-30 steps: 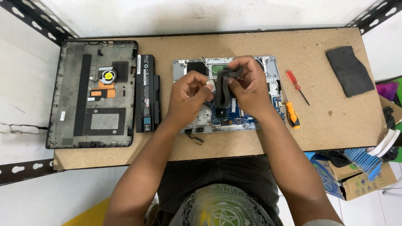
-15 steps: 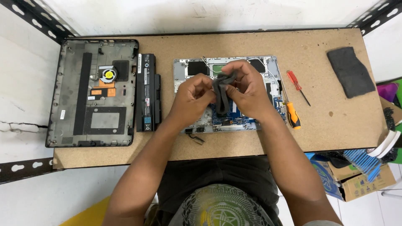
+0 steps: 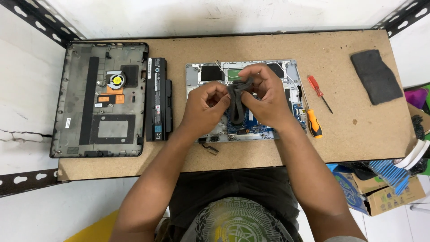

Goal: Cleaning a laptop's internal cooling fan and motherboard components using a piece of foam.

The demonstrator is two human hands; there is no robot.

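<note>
Both hands meet over an opened laptop chassis (image 3: pixel 286 78) with its blue circuit board showing. My left hand (image 3: pixel 205 107) and my right hand (image 3: pixel 266 96) together grip a dark grey, flat strap-like part (image 3: pixel 237 105) that hangs down between them above the board. My right hand pinches its upper end; my left hand's fingers close on its left edge. Much of the laptop's middle is hidden under the hands.
A black laptop bottom cover (image 3: pixel 101 101) with a fan lies at the left, a long black battery (image 3: pixel 159 105) beside it. A red screwdriver (image 3: pixel 319 92) and an orange-handled one (image 3: pixel 312 123) lie right of the laptop. A dark grey cloth (image 3: pixel 376 76) sits far right. Cardboard boxes (image 3: pixel 380 190) stand below the table edge.
The hands have shifted slightly and worked the grey part between them; it stays held over the laptop. Nothing else on the table has moved.
</note>
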